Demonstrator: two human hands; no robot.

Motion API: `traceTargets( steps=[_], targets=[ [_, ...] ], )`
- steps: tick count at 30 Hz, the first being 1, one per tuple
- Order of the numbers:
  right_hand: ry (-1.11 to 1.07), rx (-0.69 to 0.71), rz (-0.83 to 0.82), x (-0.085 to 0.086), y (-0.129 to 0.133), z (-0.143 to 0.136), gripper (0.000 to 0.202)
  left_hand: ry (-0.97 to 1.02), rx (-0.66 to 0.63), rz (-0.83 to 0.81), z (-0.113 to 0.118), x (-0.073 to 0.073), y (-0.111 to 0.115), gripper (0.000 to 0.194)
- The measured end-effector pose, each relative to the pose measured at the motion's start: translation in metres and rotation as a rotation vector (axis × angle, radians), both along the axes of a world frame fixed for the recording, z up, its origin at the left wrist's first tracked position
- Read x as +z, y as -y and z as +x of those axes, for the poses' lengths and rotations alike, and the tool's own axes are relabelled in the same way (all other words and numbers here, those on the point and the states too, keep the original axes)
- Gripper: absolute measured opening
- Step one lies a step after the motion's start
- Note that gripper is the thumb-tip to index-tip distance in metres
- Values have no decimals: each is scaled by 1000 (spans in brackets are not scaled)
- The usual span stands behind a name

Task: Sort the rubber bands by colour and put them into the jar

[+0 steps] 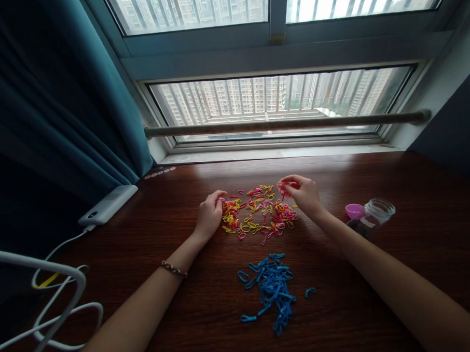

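Note:
Pink, red and yellow bands (256,211) lie in a loose, roughly ring-shaped spread on the dark wooden table (202,312). At the left edge of this spread rests my left hand (210,214), its fingers bent together against the bands; what they hold, if anything, is hidden. My right hand (303,194) is at the upper right edge, with thumb and fingers pinched on a small bunch of pink and red bands (284,189). Nearer to me is a pile of blue bands (274,288), and one blue band (310,292) lies apart on its right.
A clear glass jar (379,211) lies beside a pink cup-shaped lid (355,210), beyond my right forearm. On the left are a white power bank (107,205), white cables (79,307) and a blue curtain (99,99). A window with a metal rail (287,124) stands behind the table.

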State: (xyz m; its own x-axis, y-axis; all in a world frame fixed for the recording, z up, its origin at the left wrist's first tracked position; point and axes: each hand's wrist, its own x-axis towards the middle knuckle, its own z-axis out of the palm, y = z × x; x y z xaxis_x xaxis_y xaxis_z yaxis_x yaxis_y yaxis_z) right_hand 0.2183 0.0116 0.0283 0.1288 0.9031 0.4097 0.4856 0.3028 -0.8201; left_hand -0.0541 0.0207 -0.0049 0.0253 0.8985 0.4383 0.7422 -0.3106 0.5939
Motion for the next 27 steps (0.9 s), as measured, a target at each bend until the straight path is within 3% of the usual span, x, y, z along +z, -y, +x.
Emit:
traceTargets(
  steps=[3, 5, 7, 10, 16, 22, 27],
  targets=[
    [-45, -39, 12, 6, -1, 5, 19, -165, 236, -28, -2, -5, -1, 36],
    [-62, -60, 32, 8, -2, 8, 21, -205, 322, -111, -4, -11, -2, 41],
    [-77, -78, 46, 9, -3, 9, 23, -186, 253, -144, -5, -15, -5, 42],
    [-89, -87, 55, 8, -4, 11, 25, -81, 32, -119, -3, -17, -6, 39],
    [-83, -74, 102, 13, -2, 12, 27, 382, -317, -215, 10, 0, 2, 33],
    [-17, -91, 135, 22, 3, 10, 29, 684, -203, -226, 6, 4, 2, 23],
    [227, -84, 19, 19, 3, 12, 28, 648, -142, -214, 2, -1, -2, 9]
  ],
)
